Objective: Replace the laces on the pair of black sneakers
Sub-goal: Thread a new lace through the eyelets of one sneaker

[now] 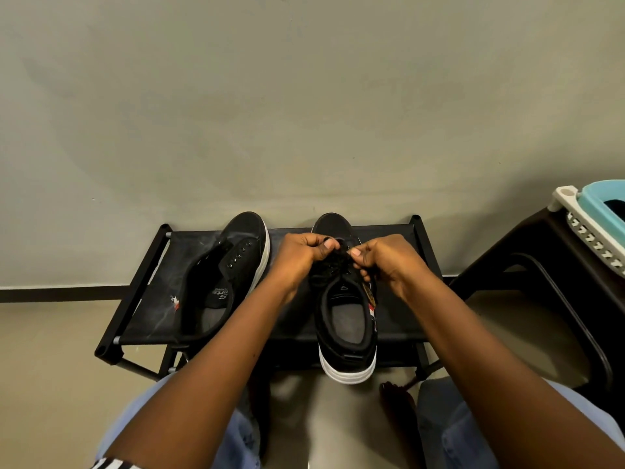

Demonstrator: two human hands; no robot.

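Two black sneakers with white soles stand on a low black rack. The left sneaker has bare eyelets and no lace, its tongue lying open. The right sneaker has a bunch of black lace over its upper eyelets. My left hand pinches the lace between thumb and fingers just above the shoe. My right hand pinches the lace on the other side, close to the left hand. The lace ends are hidden by my fingers.
The rack stands against a grey wall on a beige floor. A dark plastic stool is at the right, with a white and teal basket on it. My knees in blue jeans and a bare foot are below the rack.
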